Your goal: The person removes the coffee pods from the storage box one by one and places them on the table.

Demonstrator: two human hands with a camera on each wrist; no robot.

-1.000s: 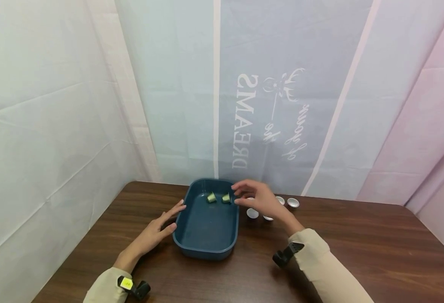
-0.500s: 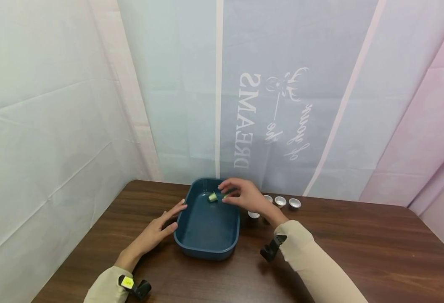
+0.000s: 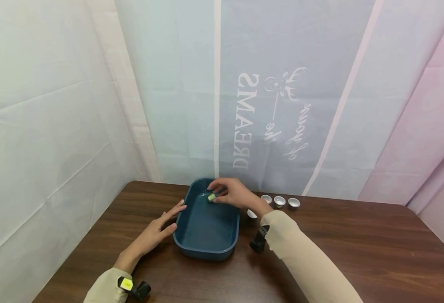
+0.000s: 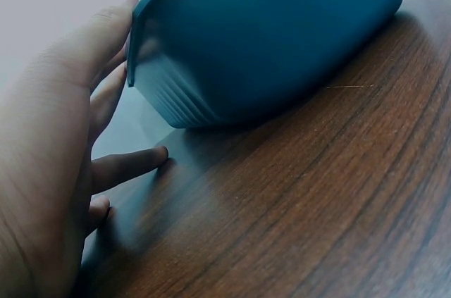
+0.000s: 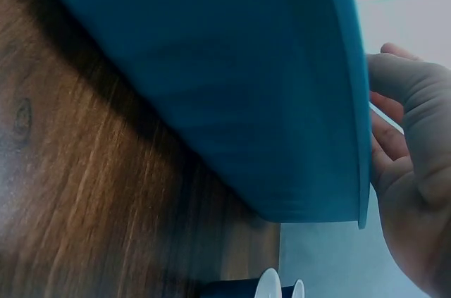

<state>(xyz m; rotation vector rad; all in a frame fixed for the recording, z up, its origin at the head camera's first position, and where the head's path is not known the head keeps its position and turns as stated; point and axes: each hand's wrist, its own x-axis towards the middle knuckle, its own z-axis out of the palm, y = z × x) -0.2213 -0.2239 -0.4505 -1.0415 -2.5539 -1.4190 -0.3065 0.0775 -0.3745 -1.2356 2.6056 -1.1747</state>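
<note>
A dark blue tray (image 3: 207,235) stands on the table, and a green coffee capsule (image 3: 211,197) lies inside near its far end. My right hand (image 3: 232,192) reaches over the right rim, thumb and fingers apart, fingertips close beside this capsule. In the right wrist view the tray wall (image 5: 232,87) hides the fingertips. My left hand (image 3: 153,231) rests at the left rim with fingers extended. In the left wrist view its thumb (image 4: 91,41) lies at the rim, while lower fingers reach down to the tabletop.
Right of the tray stand several capsules with silver lids, such as this capsule (image 3: 294,203) and a partly covered capsule (image 3: 252,214) near the right wrist. A wooden table (image 3: 343,248) meets a printed curtain (image 3: 282,105) at the back.
My right hand has moved left over the tray, from its right rim to the green capsule. The second green capsule is now out of sight behind this hand. The left hand stays put.
</note>
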